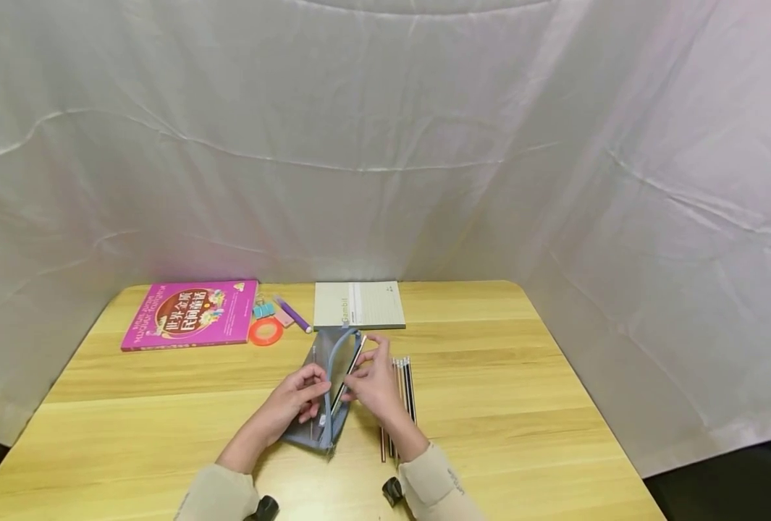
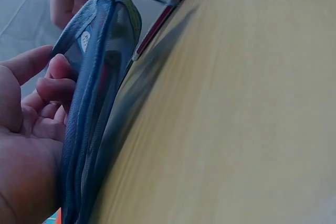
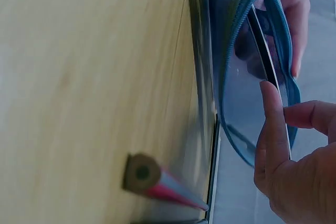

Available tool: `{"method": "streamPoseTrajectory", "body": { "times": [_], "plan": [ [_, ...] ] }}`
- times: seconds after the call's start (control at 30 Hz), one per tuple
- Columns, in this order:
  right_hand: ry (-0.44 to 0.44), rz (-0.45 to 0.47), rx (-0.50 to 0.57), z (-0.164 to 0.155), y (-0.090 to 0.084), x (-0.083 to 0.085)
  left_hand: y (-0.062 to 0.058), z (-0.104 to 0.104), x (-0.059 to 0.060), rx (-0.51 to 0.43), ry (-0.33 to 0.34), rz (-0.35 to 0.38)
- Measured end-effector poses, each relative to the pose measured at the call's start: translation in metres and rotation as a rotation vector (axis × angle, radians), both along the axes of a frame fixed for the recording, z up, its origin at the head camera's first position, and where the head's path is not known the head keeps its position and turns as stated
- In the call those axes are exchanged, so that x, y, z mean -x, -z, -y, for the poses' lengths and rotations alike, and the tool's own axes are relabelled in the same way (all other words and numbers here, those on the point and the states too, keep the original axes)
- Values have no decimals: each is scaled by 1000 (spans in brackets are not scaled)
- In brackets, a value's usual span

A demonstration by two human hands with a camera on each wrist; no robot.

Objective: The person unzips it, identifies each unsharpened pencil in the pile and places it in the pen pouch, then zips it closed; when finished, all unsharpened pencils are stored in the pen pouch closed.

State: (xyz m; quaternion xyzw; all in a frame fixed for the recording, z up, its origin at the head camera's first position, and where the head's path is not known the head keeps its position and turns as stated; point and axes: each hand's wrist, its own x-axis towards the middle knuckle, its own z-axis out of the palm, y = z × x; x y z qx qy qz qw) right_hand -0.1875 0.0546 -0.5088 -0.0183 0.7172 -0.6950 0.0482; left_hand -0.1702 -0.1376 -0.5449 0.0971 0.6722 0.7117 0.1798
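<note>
A blue-edged, see-through mesh pencil case (image 1: pixel 297 431) stands with its zip undone and its mouth gaping. My left hand (image 1: pixel 294 396) pinches one side of that opening between thumb and fingers. Between the fingertips of my right hand (image 1: pixel 377 383) is a slim dark pencil (image 3: pixel 264 51), held at a slant. Its lower part reaches down into the case. Just right of the case, partly under my right forearm, several pencils (image 1: pixel 410 391) lie side by side on the table. The right wrist view shows one pencil end-on (image 3: pixel 143 172).
On the wooden table (image 1: pixel 509 405), a pink book (image 1: pixel 229 318) lies at back left. Beside it are orange tape (image 1: pixel 266 321), a teal clip (image 1: pixel 263 310) and a purple pen (image 1: pixel 294 315). A pale notebook (image 1: pixel 378 304) lies behind the case. Grey curtains (image 1: pixel 385 217) surround the table's back and sides.
</note>
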Motion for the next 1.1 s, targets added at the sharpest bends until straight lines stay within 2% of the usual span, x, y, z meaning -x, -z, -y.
{"method": "streamPoseTrajectory", "body": {
  "times": [0.4, 0.77, 1.1],
  "plan": [
    [23, -1, -13, 8, 3, -3, -3, -9, 1, -51, -40, -8],
    [37, 45, -39, 10, 3, 0, -6, -9, 4, -44, -56, -25],
    [41, 67, -68, 9, 3, 0, -7, -8, 2, -41, -29, -35]
  ]
}}
